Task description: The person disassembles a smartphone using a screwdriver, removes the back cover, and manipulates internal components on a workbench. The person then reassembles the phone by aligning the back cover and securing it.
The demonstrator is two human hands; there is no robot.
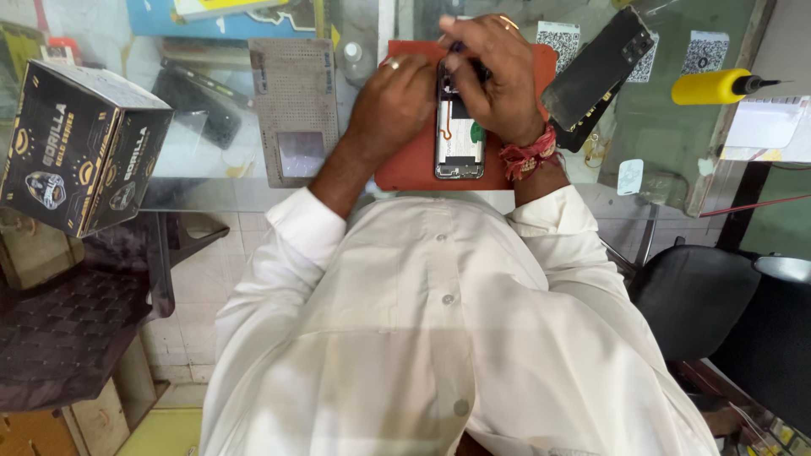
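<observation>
Item: opened phone (459,139), back cover off, white and green parts showing inside. It lies lengthwise on the red mat (405,169), which serves as the landmark for all entries below.

My left hand (393,105): rests on the mat, just left of the phone, fingers curled against the phone's upper left edge, steadying it. Ring on one finger.

My right hand (498,76): over the phone's top end, fingers pinched shut around a thin dark tool (456,47), of which only a short part shows. Red thread band at the wrist.

Right of the mat, touching its edge: dark phone back panel (596,76), lying tilted.

Further right of the mat, well apart: yellow-handled screwdriver (718,86), lying on its side.

Left of the mat, just beside it: grey perforated board (296,105).

Far left of the mat: black printed carton (80,143), set at the table's edge.

Near side of the mat: my white shirt sleeves.
</observation>
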